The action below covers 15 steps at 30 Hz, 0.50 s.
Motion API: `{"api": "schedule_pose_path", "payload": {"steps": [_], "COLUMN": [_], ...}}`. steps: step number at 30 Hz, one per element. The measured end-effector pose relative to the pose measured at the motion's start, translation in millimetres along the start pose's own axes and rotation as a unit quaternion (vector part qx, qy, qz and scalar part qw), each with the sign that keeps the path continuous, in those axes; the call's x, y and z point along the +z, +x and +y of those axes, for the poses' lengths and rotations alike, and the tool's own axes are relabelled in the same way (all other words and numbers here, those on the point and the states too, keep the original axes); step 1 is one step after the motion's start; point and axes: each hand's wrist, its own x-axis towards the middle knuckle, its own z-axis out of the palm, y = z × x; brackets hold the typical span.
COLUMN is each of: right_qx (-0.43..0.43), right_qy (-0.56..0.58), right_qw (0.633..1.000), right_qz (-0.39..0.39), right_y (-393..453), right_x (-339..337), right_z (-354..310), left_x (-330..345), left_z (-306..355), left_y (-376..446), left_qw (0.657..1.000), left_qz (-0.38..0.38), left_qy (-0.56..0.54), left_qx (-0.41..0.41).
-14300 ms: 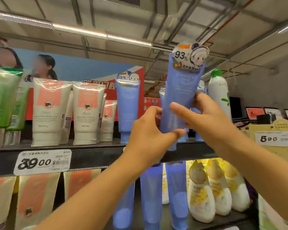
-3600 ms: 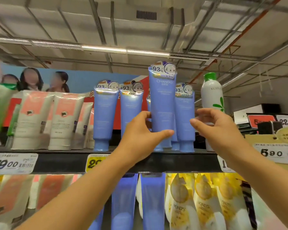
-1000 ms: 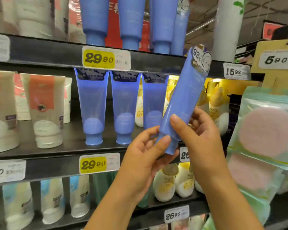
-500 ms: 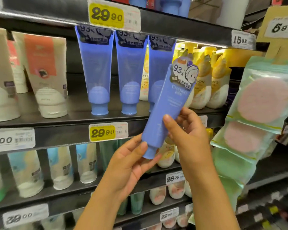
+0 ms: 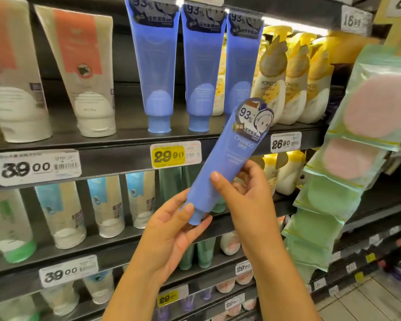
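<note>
Was at the shelf (image 5: 116, 158) where three matching blue tubes (image 5: 200, 66) stood cap-down, and my tube (image 5: 220, 172) was out in front of them, tilted, label facing me. Right hand (image 5: 248, 198) was wrapped round its middle, left hand (image 5: 171, 230) pinched the cap (image 5: 195, 217) end. Tip: steer from the cap, squeeze lightly, and set it down upright beside the others.

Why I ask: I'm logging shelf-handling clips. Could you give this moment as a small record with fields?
Held item: blue tube, tilted, cap end at lower left
Left grip: thumb and fingers hold the cap end
Right grip: wraps the tube's body, thumb across the front
Sticker: round, reads 93%, at the tube's upper end
Shelf behind: three matching tubes standing cap down
Yellow price tag: on the shelf edge below them
</note>
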Motion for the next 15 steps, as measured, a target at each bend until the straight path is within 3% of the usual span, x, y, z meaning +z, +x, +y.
{"api": "schedule_pose_path", "payload": {"steps": [15], "right_qx": [-0.012], "right_qy": [-0.054], "right_qw": [0.996], "right_qz": [0.068], "right_y": [-14], "right_x": [9], "right_z": [5], "left_x": [-3], "left_z": [2], "left_y": [-20], "left_qw": [0.999], "left_qz": [-0.012], "left_qy": [0.028], "left_qx": [-0.045]}}
